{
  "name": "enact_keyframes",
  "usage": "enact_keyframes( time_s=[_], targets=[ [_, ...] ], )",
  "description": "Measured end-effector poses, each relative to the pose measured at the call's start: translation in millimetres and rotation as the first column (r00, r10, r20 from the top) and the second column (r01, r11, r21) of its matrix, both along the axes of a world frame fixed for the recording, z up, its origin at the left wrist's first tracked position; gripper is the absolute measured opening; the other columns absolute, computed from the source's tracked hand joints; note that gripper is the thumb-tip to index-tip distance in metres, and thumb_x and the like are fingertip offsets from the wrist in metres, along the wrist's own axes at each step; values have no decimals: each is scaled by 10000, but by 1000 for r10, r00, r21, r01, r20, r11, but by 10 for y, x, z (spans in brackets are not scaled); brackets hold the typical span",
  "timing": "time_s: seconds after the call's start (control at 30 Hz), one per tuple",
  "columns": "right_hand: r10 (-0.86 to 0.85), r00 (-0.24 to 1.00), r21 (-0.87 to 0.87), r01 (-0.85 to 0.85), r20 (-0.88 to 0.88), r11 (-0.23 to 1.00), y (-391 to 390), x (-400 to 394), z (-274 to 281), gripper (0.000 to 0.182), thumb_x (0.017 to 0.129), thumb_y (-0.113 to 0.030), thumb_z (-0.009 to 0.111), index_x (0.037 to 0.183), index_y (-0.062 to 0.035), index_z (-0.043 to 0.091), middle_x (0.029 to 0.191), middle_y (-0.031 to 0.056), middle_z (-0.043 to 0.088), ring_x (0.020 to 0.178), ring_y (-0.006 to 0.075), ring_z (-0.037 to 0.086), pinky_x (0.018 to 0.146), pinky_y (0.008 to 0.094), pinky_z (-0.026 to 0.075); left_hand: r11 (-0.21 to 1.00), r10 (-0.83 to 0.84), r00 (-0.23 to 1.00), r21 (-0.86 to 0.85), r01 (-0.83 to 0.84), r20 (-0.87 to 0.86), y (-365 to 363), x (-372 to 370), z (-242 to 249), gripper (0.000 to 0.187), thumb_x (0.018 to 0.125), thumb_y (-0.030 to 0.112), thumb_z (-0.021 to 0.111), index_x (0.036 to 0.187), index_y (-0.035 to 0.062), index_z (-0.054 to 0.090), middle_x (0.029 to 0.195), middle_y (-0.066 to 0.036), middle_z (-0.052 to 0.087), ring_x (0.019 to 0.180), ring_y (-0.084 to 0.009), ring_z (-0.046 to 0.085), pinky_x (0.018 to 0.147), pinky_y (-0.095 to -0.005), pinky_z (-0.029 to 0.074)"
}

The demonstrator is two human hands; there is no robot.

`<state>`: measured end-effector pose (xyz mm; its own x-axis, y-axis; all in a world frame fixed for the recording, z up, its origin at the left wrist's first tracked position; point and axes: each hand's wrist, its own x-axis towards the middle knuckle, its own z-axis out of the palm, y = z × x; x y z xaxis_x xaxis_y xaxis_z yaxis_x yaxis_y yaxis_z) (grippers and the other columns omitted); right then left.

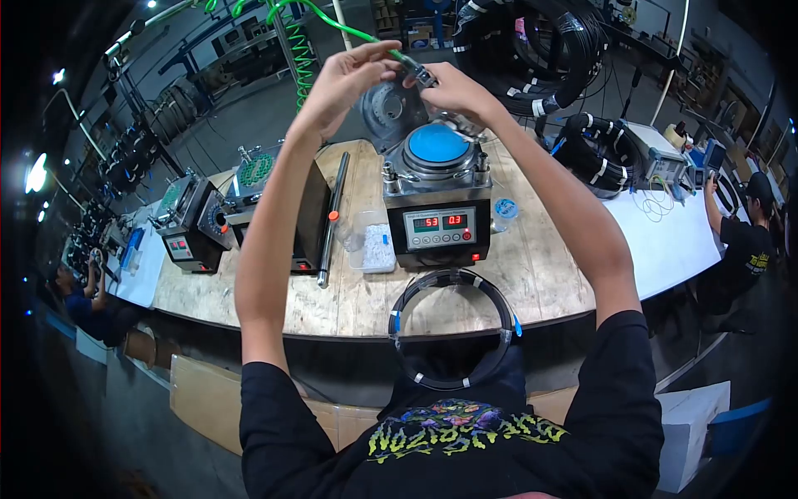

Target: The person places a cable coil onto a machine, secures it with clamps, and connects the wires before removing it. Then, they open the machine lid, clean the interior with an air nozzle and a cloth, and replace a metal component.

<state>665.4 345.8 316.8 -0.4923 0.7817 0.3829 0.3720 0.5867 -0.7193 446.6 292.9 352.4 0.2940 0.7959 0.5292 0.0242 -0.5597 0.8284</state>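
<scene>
Both my hands are raised above a polishing machine [440,218] with a round blue pad [437,143] on top and red digits on its front. My right hand [455,90] is wrapped round a metal air nozzle [416,70] at the end of a green hose [332,23]. Close beside it, my left hand [349,83] has its fingers spread near the joint of hose and nozzle. Below the nozzle, at the back of the machine, a shiny metal part [461,125] is blurred. A coiled black cable [401,312] with blue ends lies at the table's front edge.
Two more machines [187,224] stand left, beside a metal bar [334,218]. A tub of white pieces [376,249] and a small round container [504,209] flank the middle machine. Black cable coils [594,154] lie right. People work at far left [83,303] and right [744,249].
</scene>
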Motion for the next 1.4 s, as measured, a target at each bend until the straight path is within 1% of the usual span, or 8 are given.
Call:
enact_keyframes(
  time_s=[0.27, 0.43, 0.63, 0.8, 0.97, 1.23, 1.27, 1.4],
  targets=[
    [-74, 974, 390, 155, -215, 908, 382, -128, -217, 253, 829, -68, 586, 1055, -26, 691, 776, 85, 653, 685, 167, 608, 671, 335, 501, 641, 715, 598, 1, -767, 363, 491, -38, -1213, 266, 887, -38, 537, 1066, -12, 732, 1034, -110, 695, 771, -149, 607, 722, -302, 507],
    [59, 978, -68, -74, -201, 995, 317, -291, -316, 219, 833, -84, 643, 1035, -12, 687, 851, 123, 731, 782, 248, 705, 751, 386, 546, 723, 690, 723, 0, -691, -38, 802, 24, -2010, 427, 877, 59, 612, 1304, 68, 621, 1358, -214, 512, 1263, -348, 470, 1079, -398, 401],
    [58, 998, 175, -60, 17, 983, 243, -17, -236, 196, 839, -52, 583, 1008, -5, 669, 854, 41, 655, 761, 140, 582, 730, 321, 499, 710, 702, 709, -4, -704, -73, 645, 177, -2033, 504, 851, -12, 596, 1354, -14, 560, 1379, -265, 553, 1358, -407, 491, 1162, -441, 371],
    [136, 930, -10, -148, -342, 989, 120, -221, 65, 145, 882, -64, 586, 991, -14, 667, 846, -7, 601, 735, 72, 528, 654, 255, 456, 696, 718, 696, 6, -718, 16, 631, 204, -2061, 563, 843, -28, 567, 1402, -51, 503, 1408, -291, 556, 1349, -426, 514, 1154, -449, 377],
    [135, 816, 334, 75, -562, 940, 338, -559, 301, 94, 887, -73, 614, 944, -29, 675, 678, -19, 591, 598, 59, 536, 561, 267, 464, 699, 715, 698, -23, -715, 33, 542, 213, -1999, 595, 809, -55, 548, 1401, -65, 499, 1350, -293, 600, 1285, -405, 578, 1114, -423, 415],
    [80, 916, 148, -23, -392, 989, 378, -377, -14, 138, 857, -129, 641, 949, -31, 673, 707, 40, 612, 648, 128, 583, 614, 315, 454, 693, 720, 688, -119, -711, 91, 408, 266, -1899, 581, 795, -66, 575, 1373, -38, 526, 1219, -242, 633, 1162, -314, 620, 1043, -381, 450],
    [-3, 956, 368, 116, -294, 923, 450, -230, -47, 137, 863, -129, 637, 934, -14, 661, 714, 51, 616, 654, 137, 575, 637, 337, 507, 700, 713, 694, -146, -699, 96, 403, 273, -1894, 578, 795, -64, 583, 1369, -26, 531, 1178, -226, 640, 1135, -304, 623, 1026, -380, 458],
    [-34, 967, 119, 66, -251, 991, 342, 154, -50, 100, 915, -121, 608, 982, -51, 631, 797, -11, 565, 719, 81, 561, 594, 272, 486, 588, 799, 599, 137, -798, 60, 396, 301, -1896, 442, 814, -37, 632, 1246, 54, 632, 1030, -155, 608, 1055, -296, 603, 917, -393, 485]
  ],
)
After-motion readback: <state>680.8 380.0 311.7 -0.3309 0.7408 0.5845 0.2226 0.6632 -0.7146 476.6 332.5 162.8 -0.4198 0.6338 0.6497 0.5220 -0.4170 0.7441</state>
